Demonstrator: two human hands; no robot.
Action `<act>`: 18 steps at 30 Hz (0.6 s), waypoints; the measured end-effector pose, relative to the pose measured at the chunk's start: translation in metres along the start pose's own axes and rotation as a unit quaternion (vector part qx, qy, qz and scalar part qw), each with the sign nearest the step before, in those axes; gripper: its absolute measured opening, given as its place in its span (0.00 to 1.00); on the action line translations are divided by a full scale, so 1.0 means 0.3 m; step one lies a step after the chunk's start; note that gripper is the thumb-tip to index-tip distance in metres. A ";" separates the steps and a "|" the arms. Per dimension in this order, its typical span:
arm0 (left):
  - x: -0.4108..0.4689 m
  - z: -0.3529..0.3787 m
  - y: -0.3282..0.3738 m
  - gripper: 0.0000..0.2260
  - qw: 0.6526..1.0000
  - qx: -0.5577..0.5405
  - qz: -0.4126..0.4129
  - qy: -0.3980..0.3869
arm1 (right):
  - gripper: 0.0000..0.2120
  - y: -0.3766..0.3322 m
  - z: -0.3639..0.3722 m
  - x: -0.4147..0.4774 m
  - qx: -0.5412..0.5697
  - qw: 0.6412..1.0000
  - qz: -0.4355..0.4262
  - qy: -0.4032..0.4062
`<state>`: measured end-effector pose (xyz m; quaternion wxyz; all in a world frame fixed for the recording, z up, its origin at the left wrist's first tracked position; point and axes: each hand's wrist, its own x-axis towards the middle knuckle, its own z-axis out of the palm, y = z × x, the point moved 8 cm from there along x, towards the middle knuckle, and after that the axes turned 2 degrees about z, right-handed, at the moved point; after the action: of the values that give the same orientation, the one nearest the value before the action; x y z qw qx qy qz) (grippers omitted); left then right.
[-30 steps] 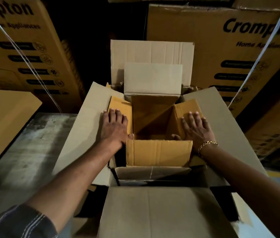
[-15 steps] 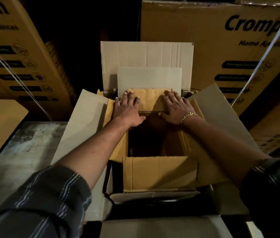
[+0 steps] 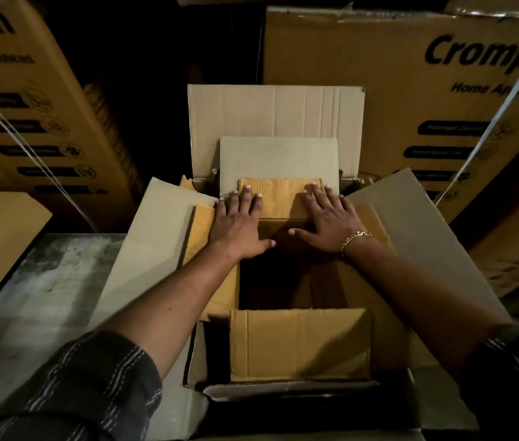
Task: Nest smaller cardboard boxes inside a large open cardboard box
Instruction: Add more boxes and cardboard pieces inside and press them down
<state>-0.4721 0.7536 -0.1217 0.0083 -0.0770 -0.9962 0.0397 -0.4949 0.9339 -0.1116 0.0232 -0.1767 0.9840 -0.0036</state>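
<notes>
Big printed brown cartons [image 3: 395, 100] wall in the far side, left and right, and in the middle sits the large open grey-brown cardboard box [image 3: 275, 109], its four outer flaps thrown wide. Nested down inside it is the smaller yellow-brown cardboard box [image 3: 299, 343], mouth open and dark, its near flap standing up towards the camera. There looks to be a grey middle box between the two, though the gloom makes that hard to settle. Both hands are at the far flap of the yellow box [image 3: 280, 195]: the left hand [image 3: 239, 222] lies flat with fingers spread on its left end, the right hand [image 3: 331, 219], gold chain bracelet [image 3: 355, 238] at the wrist, flat on its right end. Neither grips anything; palms press, thumbs hang over the opening. This reads as the seating step, pressing that flap back so the mouth stays clear. Next, I judge, the side flaps want the same, or another box goes in. Room is tight: flap edges crowd all round, the cartons stand close behind, and only the bare grey surface [image 3: 45, 281] on the left offers free space.
</notes>
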 end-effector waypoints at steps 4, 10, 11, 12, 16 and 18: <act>-0.031 -0.048 0.010 0.45 0.999 0.027 0.014 0.020 | 0.30 -0.074 -0.106 -0.129 0.063 0.997 -0.046 0.023; -0.169 -0.114 0.043 0.41 0.999 -0.026 0.013 -0.030 | 0.14 -0.206 -0.131 -0.450 0.216 0.942 -0.103 -0.236; -0.210 -0.122 0.058 0.41 0.997 -0.047 0.015 -0.053 | 0.14 -0.218 -0.137 -0.494 0.210 0.940 -0.108 -0.244; -0.261 -0.128 0.076 0.40 0.995 -0.067 0.019 -0.075 | 0.15 -0.225 -0.144 -0.537 0.211 0.939 -0.106 -0.248; -0.502 -0.149 0.150 0.37 0.984 -0.111 0.047 -0.135 | 0.29 -0.227 -0.122 -0.698 0.236 0.928 -0.070 -0.280; -0.619 -0.148 0.179 0.36 0.980 -0.114 0.048 -0.158 | 0.38 -0.232 -0.092 -0.773 0.211 0.938 -0.064 -0.266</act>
<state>-0.2794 0.7815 -0.0838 -0.1601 -0.1178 -0.9781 -0.0619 -0.2548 0.9494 -0.0726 0.3208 -0.2249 0.9052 -0.1650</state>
